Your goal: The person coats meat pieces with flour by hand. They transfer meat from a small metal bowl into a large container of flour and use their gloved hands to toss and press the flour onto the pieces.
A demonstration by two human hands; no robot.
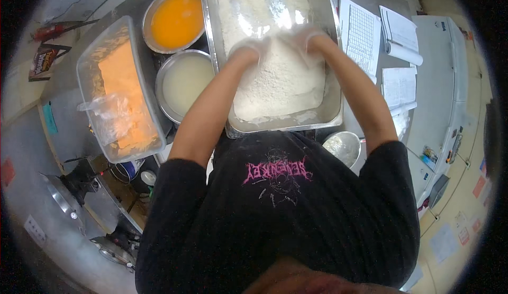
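A deep rectangular metal tray (335, 107) holds a broad bed of pale flour-like powder (278, 84). Both my hands are inside it, blurred and seemingly in thin clear plastic gloves. My left hand (251, 51) touches the powder left of the middle, and my right hand (308, 42) touches it on the right. Their fingers blend into the powder, so their grip is hidden. Beyond them, shiny patches catch the light; whether these are plastic or bare metal is unclear. Left of the tray stand a metal bowl of orange liquid (177, 21) and another of cloudy pale liquid (186, 85).
At the far left is a clear plastic bin (137, 56) of orange material with a crumpled plastic bag (111, 113) on top. Papers (359, 36) and an open notebook (401, 36) lie to the right. A metal bowl (343, 147) sits by my right elbow; a white refrigerator (430, 84) stands beyond.
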